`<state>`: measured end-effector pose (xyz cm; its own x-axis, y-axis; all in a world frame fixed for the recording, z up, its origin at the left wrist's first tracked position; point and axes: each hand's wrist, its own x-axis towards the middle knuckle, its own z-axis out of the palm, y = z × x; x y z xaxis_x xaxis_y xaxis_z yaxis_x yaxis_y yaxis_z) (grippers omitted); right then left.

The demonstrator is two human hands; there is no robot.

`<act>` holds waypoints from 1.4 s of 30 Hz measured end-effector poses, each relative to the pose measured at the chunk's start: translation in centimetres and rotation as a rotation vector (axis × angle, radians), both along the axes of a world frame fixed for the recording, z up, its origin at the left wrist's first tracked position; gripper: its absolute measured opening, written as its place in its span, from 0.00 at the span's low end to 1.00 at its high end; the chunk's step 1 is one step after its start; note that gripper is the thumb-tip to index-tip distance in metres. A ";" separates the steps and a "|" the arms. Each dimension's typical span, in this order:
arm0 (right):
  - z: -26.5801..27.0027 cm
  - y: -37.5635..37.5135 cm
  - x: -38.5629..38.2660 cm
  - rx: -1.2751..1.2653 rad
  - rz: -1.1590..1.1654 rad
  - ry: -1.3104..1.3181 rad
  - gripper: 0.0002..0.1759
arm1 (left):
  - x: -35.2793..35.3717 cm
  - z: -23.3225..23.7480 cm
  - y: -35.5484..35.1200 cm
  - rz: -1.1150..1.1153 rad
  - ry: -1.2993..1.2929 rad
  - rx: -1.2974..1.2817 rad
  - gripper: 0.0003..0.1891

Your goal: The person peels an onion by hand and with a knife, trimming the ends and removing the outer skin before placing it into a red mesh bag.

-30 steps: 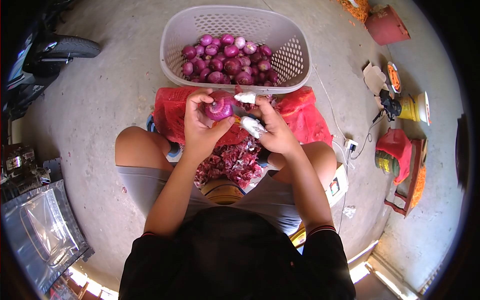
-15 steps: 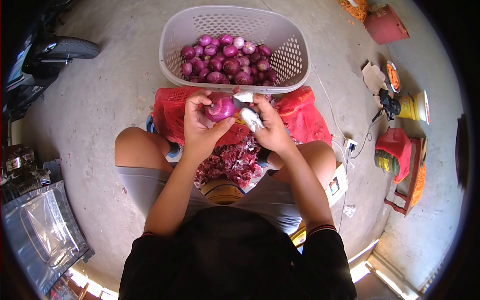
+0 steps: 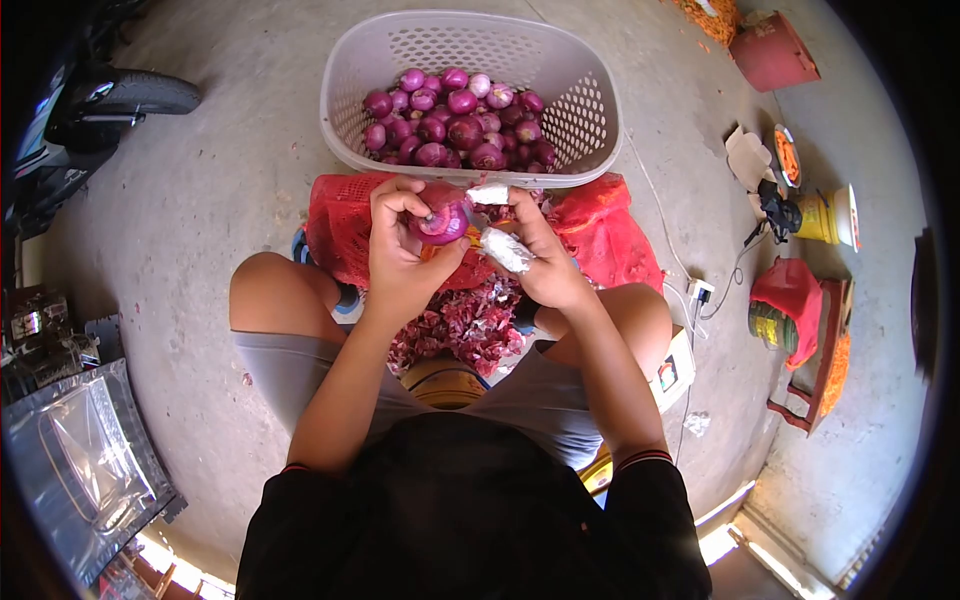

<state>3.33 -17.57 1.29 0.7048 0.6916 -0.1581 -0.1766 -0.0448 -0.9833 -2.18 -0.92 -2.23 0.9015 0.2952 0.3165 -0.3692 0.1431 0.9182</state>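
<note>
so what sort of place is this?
Probably an informal yard or market-side prep spot, not a kitchen: bare concrete floor, a plastic basket of red onions standing on it, a motorbike tyre at the edge. The left hand grips an onion.

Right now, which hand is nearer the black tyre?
Left. The left hand, gripping an onion, lies right of the tyre; the right hand is farther right, beyond the onion.

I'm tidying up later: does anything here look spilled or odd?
Purple onion skins lie heaped loose on the floor between the knees. By the red bucket, top right, orange scraps are scattered. Two fingers of the right hand, working the onion in the left hand, are wrapped in something whitish.
</note>
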 end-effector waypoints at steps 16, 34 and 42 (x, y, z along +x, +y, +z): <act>-1.6 0.3 0.0 0.028 -0.091 -0.057 0.26 | -0.1 0.2 -0.3 -0.006 -0.001 -0.068 0.28; -0.9 -0.1 0.8 0.007 -0.224 -0.037 0.22 | -0.2 0.6 0.3 -0.034 0.041 -0.394 0.26; -0.8 1.1 -1.1 0.195 -0.030 0.124 0.24 | -0.2 0.5 -0.2 0.004 -0.008 -0.119 0.28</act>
<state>2.26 -16.43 0.52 0.7092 0.6963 -0.1103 -0.2951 0.1511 -0.9435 -2.35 -1.07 -1.74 0.8979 0.3343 0.2863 -0.3773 0.2495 0.8918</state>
